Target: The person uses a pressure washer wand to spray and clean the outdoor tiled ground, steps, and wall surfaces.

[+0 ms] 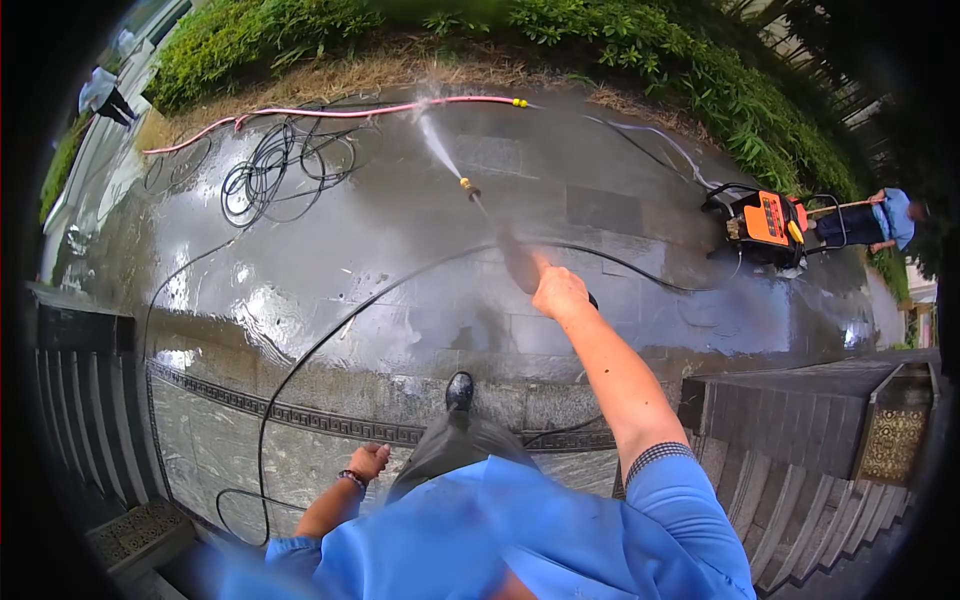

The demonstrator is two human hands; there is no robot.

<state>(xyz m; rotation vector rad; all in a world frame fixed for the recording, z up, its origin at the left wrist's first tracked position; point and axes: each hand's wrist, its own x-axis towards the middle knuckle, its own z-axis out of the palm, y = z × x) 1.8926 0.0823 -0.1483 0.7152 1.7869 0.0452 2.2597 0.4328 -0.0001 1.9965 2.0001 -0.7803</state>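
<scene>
My right hand (561, 291) is closed around the dark grip of a pressure-washer spray gun (519, 261), its outline partly blurred. From the brass-coloured nozzle (469, 187) a white water jet (437, 144) shoots toward the planting edge and hits around the pink hose (337, 113). My left hand (369, 461), with a bead bracelet at the wrist, hangs low beside my leg, fingers curled; whether it holds anything does not show. A black high-pressure hose (330, 341) curves over the wet paving (420, 300) and past my left side.
An orange and black pressure washer (766, 219) stands at the right, a person in blue (892, 219) behind it. Coiled black hose (259, 180) lies at upper left. Steps (795, 517) descend at lower right and lower left. Another person (101, 94) is at far upper left; green shrubs (247, 45) border the paving.
</scene>
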